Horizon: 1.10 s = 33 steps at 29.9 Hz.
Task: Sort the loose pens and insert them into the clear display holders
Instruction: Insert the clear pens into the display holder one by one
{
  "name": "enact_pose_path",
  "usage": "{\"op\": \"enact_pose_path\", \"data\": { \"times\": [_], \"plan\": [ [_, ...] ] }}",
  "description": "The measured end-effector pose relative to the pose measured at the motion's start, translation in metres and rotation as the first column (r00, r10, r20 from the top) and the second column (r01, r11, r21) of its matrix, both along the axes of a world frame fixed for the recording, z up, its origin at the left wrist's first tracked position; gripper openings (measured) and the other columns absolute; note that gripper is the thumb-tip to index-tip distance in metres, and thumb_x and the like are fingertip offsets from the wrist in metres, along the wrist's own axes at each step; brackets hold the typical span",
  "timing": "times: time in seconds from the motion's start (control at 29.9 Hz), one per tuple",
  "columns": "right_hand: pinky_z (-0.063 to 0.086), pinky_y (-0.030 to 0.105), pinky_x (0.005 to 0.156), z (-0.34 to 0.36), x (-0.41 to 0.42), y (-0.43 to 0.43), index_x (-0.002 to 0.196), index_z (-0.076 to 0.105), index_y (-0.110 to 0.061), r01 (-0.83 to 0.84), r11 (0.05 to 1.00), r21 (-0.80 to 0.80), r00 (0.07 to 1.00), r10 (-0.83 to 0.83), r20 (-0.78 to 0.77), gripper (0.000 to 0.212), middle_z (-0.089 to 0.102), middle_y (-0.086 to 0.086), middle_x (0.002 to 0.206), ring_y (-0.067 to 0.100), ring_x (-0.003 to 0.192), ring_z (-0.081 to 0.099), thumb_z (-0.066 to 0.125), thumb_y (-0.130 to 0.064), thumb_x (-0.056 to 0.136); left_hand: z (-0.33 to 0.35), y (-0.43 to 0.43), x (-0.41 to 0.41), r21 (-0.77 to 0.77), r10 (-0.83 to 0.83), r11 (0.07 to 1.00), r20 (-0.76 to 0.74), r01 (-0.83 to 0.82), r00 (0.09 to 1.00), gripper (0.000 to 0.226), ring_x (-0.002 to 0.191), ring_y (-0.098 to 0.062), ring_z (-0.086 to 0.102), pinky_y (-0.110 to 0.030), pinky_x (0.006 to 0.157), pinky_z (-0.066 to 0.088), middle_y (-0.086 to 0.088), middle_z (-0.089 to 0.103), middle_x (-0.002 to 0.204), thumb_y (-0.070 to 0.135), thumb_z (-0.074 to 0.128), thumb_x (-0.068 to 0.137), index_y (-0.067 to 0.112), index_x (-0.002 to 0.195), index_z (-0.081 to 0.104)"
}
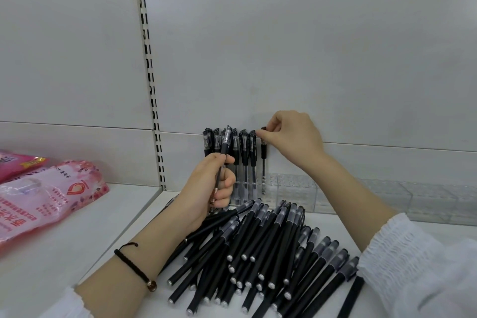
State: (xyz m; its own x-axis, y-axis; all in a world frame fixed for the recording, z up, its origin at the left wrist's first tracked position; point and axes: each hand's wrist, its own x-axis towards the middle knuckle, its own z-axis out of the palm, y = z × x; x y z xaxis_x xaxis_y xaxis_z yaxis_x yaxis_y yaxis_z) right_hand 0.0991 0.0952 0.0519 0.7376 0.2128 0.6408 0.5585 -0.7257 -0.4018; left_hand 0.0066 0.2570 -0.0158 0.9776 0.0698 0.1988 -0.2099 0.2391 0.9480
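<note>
A heap of loose black pens (268, 253) lies on the white shelf in front of me. Behind it a clear display holder (291, 191) stands against the back wall, with several clear-barrelled black-capped pens (244, 160) upright in its left end. My left hand (209, 188) grips one such pen (225, 147) upright in its fist, cap up, just in front of the standing pens. My right hand (289, 134) pinches the cap of the rightmost standing pen (263, 162), whose tip is down in the holder.
More clear holders (387, 196) stretch to the right along the wall. Pink plastic packets (44, 201) lie on the shelf at the left. A slotted upright rail (152, 85) runs up the back panel.
</note>
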Motion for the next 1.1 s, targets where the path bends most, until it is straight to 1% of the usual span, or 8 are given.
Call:
{"op": "enact_pose_path", "data": {
  "times": [0.2,0.33,0.47,0.67,0.8,0.87,0.97,1.1],
  "plan": [
    [0.046,0.027,0.056,0.006,-0.006,-0.004,0.066,0.065,-0.019,-0.011,0.999,-0.053,0.997,0.007,-0.072,0.032,0.067,-0.006,0.057,0.010,0.061,0.061,0.062,-0.045,0.084,-0.002,0.000,-0.002,0.110,-0.007,0.994,0.063,0.000,0.998,0.021,0.039,-0.010,0.032,-0.020,0.038,0.028,0.002,0.049,0.055,0.030,0.037,0.105,0.014,0.104,0.051],
    [0.044,0.026,0.055,0.016,-0.017,0.003,0.068,0.068,-0.016,-0.267,0.957,0.112,0.954,0.279,-0.108,0.033,0.067,-0.002,0.056,0.001,0.046,0.052,0.057,-0.038,0.090,-0.002,-0.002,-0.002,0.165,-0.018,0.986,0.111,-0.001,0.994,0.021,0.039,-0.009,0.033,-0.019,0.038,0.029,0.003,0.051,0.056,0.031,0.037,0.105,0.015,0.104,0.051],
    [0.041,0.019,0.047,0.014,-0.027,0.014,0.075,0.071,-0.017,-0.392,0.915,0.092,0.889,0.403,-0.219,0.029,0.070,-0.003,0.061,-0.001,0.039,0.047,0.067,-0.043,0.087,-0.005,-0.005,-0.004,0.191,-0.070,0.980,0.124,0.046,0.990,0.020,0.040,-0.009,0.033,-0.020,0.039,0.031,0.002,0.051,0.057,0.030,0.036,0.105,0.015,0.104,0.049],
    [0.025,0.017,0.036,0.010,-0.028,0.016,0.086,0.070,-0.007,-0.390,0.795,0.465,0.666,0.592,-0.453,0.016,0.071,0.001,0.070,0.008,0.040,0.049,0.073,-0.022,0.084,-0.006,-0.007,-0.003,0.260,-0.063,0.965,0.160,0.019,0.985,0.021,0.042,-0.011,0.039,-0.022,0.043,0.037,0.001,0.052,0.058,0.032,0.035,0.105,0.017,0.100,0.049],
    [0.028,0.014,0.035,0.026,-0.024,0.002,0.088,0.066,-0.009,-0.316,0.744,0.589,0.736,0.584,-0.343,0.010,0.070,-0.001,0.074,0.005,0.041,0.047,0.071,-0.017,0.086,-0.006,-0.005,-0.003,0.430,0.029,0.898,0.156,-0.094,0.987,0.033,0.044,-0.010,0.045,-0.022,0.043,0.038,0.004,0.055,0.056,0.033,0.034,0.104,0.014,0.090,0.056],
    [0.027,0.014,0.034,0.036,-0.021,-0.012,0.088,0.064,-0.008,-0.285,0.725,0.627,0.806,0.536,-0.253,0.010,0.069,-0.001,0.075,0.005,0.039,0.046,0.069,-0.016,0.088,-0.007,-0.003,-0.006,0.654,0.121,0.710,0.254,-0.262,0.960,0.036,0.050,-0.010,0.051,-0.026,0.049,0.043,0.005,0.059,0.060,0.034,0.033,0.104,0.017,0.083,0.057],
    [0.032,0.014,0.037,0.040,-0.017,-0.029,0.082,0.063,-0.012,-0.252,0.780,0.573,0.901,0.406,-0.156,0.010,0.064,0.000,0.070,0.006,0.038,0.045,0.068,-0.017,0.089,-0.010,-0.002,-0.012,0.872,0.143,0.153,0.447,-0.465,0.883,0.038,0.067,-0.010,0.054,-0.029,0.059,0.044,0.005,0.057,0.071,0.044,0.027,0.101,0.022,0.082,0.051],
    [0.038,0.011,0.040,0.035,-0.013,-0.030,0.075,0.061,-0.020,-0.193,0.900,0.392,0.959,0.257,-0.119,0.015,0.063,0.000,0.073,0.000,0.036,0.048,0.069,-0.019,0.087,-0.008,-0.012,-0.014,0.864,0.151,-0.150,0.500,-0.480,0.853,0.039,0.087,-0.011,0.052,-0.029,0.068,0.043,0.010,0.054,0.093,0.051,0.024,0.100,0.025,0.099,0.053]
  ]
}}
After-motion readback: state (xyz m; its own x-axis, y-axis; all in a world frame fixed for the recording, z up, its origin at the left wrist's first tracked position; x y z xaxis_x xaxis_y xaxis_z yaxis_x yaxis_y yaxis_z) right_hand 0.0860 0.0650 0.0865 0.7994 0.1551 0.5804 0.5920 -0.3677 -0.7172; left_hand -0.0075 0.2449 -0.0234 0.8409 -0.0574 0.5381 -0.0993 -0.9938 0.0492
